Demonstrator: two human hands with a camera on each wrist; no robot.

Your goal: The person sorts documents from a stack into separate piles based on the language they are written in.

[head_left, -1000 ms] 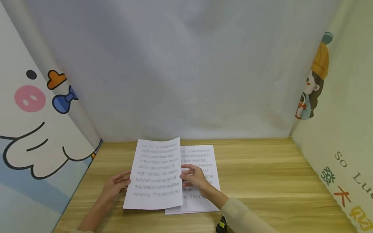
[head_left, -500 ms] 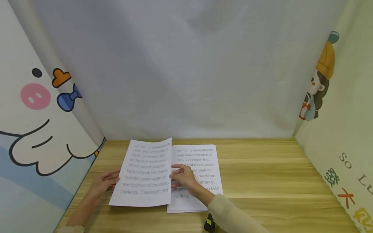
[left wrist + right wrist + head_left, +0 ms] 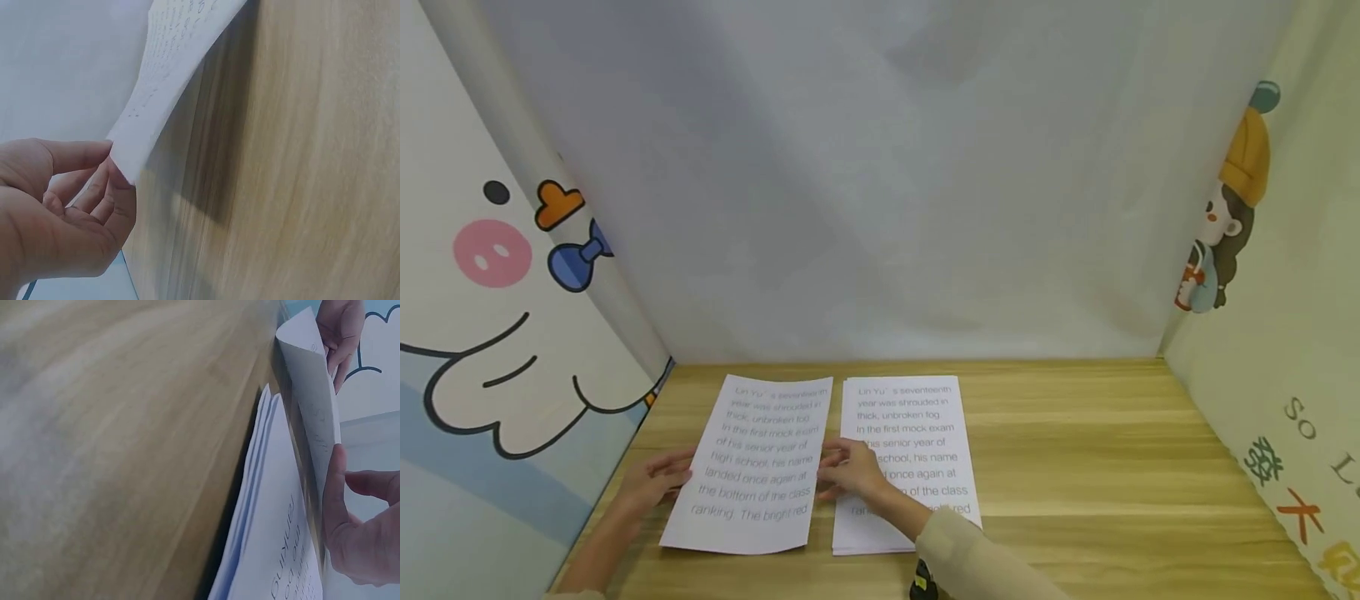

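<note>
A printed sheet of paper [image 3: 752, 462] hangs slightly bowed above the left part of the table, held at both side edges. My left hand [image 3: 651, 483] pinches its left edge; in the left wrist view the thumb and fingers [image 3: 119, 209] meet at the paper's border. On the opposite edge, my right hand [image 3: 853, 471] grips the sheet between thumb and fingers, its wrist passing over a stack of printed paper [image 3: 917, 417]. That stack lies flat just right of the held sheet, and several layers show at its edge in the right wrist view.
The wood-grain table [image 3: 1075, 458] reaches a plain grey back sheet [image 3: 880, 208]. A cartoon-printed panel [image 3: 490, 333] stands at the left, another panel [image 3: 1262, 375] with figures and lettering at the right. A small black object [image 3: 923, 582] shows beneath the right sleeve.
Both hands have carried the sheet left and lowered it toward the table. It has come off the stack, whose printed top page is now mostly uncovered, with a gap between them.
</note>
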